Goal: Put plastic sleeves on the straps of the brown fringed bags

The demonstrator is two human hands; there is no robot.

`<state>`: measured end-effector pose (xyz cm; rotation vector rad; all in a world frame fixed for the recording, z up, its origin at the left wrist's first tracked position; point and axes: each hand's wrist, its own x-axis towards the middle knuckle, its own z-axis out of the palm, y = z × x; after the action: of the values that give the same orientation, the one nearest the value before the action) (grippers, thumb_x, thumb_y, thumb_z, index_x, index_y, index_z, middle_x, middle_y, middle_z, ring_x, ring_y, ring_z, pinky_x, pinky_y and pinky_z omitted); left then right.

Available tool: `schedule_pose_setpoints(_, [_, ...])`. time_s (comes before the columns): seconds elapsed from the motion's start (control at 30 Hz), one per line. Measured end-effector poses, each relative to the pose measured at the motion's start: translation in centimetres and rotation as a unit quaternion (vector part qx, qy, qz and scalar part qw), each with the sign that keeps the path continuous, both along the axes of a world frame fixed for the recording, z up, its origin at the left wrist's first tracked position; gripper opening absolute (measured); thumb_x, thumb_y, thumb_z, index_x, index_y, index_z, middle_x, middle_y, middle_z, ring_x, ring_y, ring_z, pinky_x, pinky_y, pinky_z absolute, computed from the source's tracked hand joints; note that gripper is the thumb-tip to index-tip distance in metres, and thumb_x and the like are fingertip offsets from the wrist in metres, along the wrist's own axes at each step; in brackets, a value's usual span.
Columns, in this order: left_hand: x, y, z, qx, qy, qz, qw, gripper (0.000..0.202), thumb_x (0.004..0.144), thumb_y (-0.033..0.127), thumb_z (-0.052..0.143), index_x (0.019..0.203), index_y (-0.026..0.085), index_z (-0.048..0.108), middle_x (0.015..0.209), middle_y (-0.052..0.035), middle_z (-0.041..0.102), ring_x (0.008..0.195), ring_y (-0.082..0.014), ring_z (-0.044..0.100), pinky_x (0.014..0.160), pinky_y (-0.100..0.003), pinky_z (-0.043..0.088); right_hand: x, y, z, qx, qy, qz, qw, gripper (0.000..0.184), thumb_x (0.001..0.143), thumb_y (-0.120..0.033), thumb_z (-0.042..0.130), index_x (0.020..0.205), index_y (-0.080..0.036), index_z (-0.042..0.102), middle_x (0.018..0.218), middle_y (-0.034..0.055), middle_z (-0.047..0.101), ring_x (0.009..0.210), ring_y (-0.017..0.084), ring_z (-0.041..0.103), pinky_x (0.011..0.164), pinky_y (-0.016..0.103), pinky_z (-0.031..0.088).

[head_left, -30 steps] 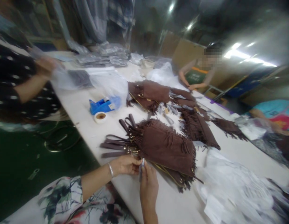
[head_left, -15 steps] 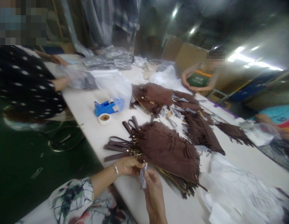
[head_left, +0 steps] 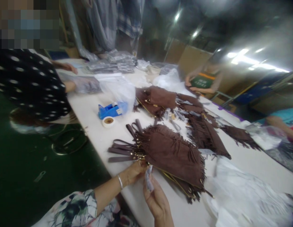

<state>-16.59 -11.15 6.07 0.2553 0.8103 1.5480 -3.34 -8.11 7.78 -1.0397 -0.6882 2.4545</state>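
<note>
A stack of brown fringed bags [head_left: 174, 151] lies on the white table, with dark wrist straps [head_left: 121, 149] and gold-coloured clasps fanned out at its left end. My left hand [head_left: 134, 171], with a silver bangle at the wrist, is closed at the near left corner of the stack, gripping a bag by its metal fitting; the fingertips are partly hidden. Close beside it, my right hand [head_left: 158, 197] pinches a small plastic-wrapped piece [head_left: 149, 179] between thumb and fingers. The upper end of that piece reaches to the fitting at the bag's corner.
Beyond the stack stand a blue tape dispenser [head_left: 110, 110] and a tape roll [head_left: 108, 121]. More brown bags [head_left: 162, 97] lie farther back. Crumpled clear plastic [head_left: 245, 192] covers the right side. A person in polka dots [head_left: 30, 82] handles a bag at left; others work across the table.
My right hand has moved slightly down, its palm turned more upward around the wrapped piece. My left hand stays at the bag's corner. The view has shifted a little.
</note>
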Motion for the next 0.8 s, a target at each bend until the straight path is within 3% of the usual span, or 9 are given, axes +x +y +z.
schedule_pose_setpoints(0.2, [0.4, -0.7, -0.6, -0.041, 0.056, 0.012, 0.998, 0.041, 0.061, 0.045, 0.084, 0.078, 0.012, 0.068, 0.072, -0.0051, 0.065, 0.065, -0.0145, 0.058, 0.063, -0.025, 0.044, 1.1, 0.3, 0.6, 0.125, -0.078, 0.052, 0.988, 0.035, 0.071, -0.037, 0.079, 0.099, -0.018, 0.069, 0.096, 0.0059, 0.07, 0.077, 0.015, 0.065, 0.064, 0.024, 0.053])
schedule_pose_setpoints(0.27, [0.1, -2.1, -0.9, -0.078, 0.099, 0.0, 0.992, 0.035, 0.064, 0.04, 0.081, 0.078, 0.011, 0.068, 0.07, -0.0056, 0.065, 0.061, -0.0144, 0.058, 0.06, -0.025, 0.043, 2.0, 1.0, 0.6, 0.171, -0.137, 0.024, 0.975, 0.045, 0.068, -0.042, 0.081, 0.102, -0.016, 0.066, 0.098, 0.0081, 0.071, 0.082, 0.019, 0.067, 0.068, 0.028, 0.055])
schedule_pose_setpoints(0.37, [-1.1, -4.5, -0.2, -0.118, 0.255, 0.026, 0.959, 0.023, 0.076, 0.036, 0.069, 0.083, 0.014, 0.067, 0.075, -0.0067, 0.066, 0.065, -0.0187, 0.061, 0.062, -0.029, 0.046, 3.1, 2.5, 0.2, 0.147, -0.169, -0.075, 0.972, 0.054, 0.064, -0.05, 0.081, 0.103, -0.017, 0.062, 0.096, 0.0097, 0.073, 0.08, 0.02, 0.069, 0.067, 0.031, 0.057])
schedule_pose_setpoints(0.43, [-2.2, -5.3, 0.9, -0.114, 0.445, 0.083, 0.884, 0.018, 0.085, 0.031, 0.057, 0.092, 0.018, 0.067, 0.091, -0.0084, 0.067, 0.085, -0.0228, 0.063, 0.077, -0.034, 0.048, 3.2, 3.6, -0.1, 0.118, -0.151, -0.132, 0.972, 0.052, 0.063, -0.051, 0.081, 0.096, -0.017, 0.06, 0.091, 0.0097, 0.074, 0.073, 0.017, 0.069, 0.064, 0.028, 0.057])
schedule_pose_setpoints(0.53, [-3.3, -4.8, 2.5, -0.104, 0.706, 0.079, 0.697, 0.022, 0.087, 0.021, 0.054, 0.107, 0.02, 0.064, 0.116, -0.0101, 0.061, 0.115, -0.0272, 0.05, 0.1, -0.04, 0.037, 2.5, 4.8, 0.2, 0.097, -0.14, -0.206, 0.964, 0.047, 0.059, -0.042, 0.085, 0.087, -0.015, 0.06, 0.08, 0.0073, 0.074, 0.062, 0.014, 0.068, 0.057, 0.023, 0.056])
schedule_pose_setpoints(0.6, [-3.3, -4.2, 3.0, -0.115, 0.807, 0.01, 0.579, 0.023, 0.085, 0.017, 0.054, 0.107, 0.018, 0.063, 0.113, -0.0122, 0.061, 0.112, -0.0297, 0.049, 0.096, -0.044, 0.039, 2.0, 4.6, 1.1, 0.076, -0.114, -0.249, 0.959, 0.044, 0.058, -0.035, 0.085, 0.088, -0.016, 0.06, 0.076, 0.0047, 0.073, 0.062, 0.013, 0.068, 0.057, 0.021, 0.055])
schedule_pose_setpoints(0.67, [-2.8, -4.1, 3.1, -0.117, 0.863, -0.04, 0.49, 0.019, 0.087, 0.017, 0.049, 0.1, 0.016, 0.063, 0.099, -0.0127, 0.062, 0.099, -0.03, 0.054, 0.086, -0.044, 0.043, 1.6, 3.9, 2.4, 0.068, -0.074, -0.29, 0.952, 0.04, 0.06, -0.031, 0.083, 0.089, -0.016, 0.06, 0.078, 0.0049, 0.073, 0.071, 0.014, 0.07, 0.063, 0.022, 0.056])
schedule_pose_setpoints(0.73, [-2.8, -4.1, 2.8, -0.108, 0.893, -0.042, 0.435, 0.019, 0.089, 0.021, 0.044, 0.095, 0.016, 0.061, 0.091, -0.0127, 0.062, 0.091, -0.0307, 0.056, 0.08, -0.044, 0.044, 1.1, 3.3, 3.4, 0.088, -0.051, -0.324, 0.941, 0.037, 0.062, -0.031, 0.081, 0.087, -0.015, 0.059, 0.088, 0.0106, 0.074, 0.083, 0.02, 0.071, 0.073, 0.03, 0.058])
schedule_pose_setpoints(0.8, [-3.7, -3.8, 1.6, -0.085, 0.893, -0.022, 0.441, 0.02, 0.091, 0.031, 0.041, 0.095, 0.019, 0.057, 0.094, -0.0124, 0.063, 0.092, -0.0315, 0.058, 0.08, -0.044, 0.045, 0.9, 3.7, 3.7, 0.138, -0.022, -0.31, 0.94, 0.044, 0.069, -0.034, 0.075, 0.104, -0.016, 0.056, 0.103, 0.0111, 0.072, 0.088, 0.02, 0.071, 0.074, 0.034, 0.057])
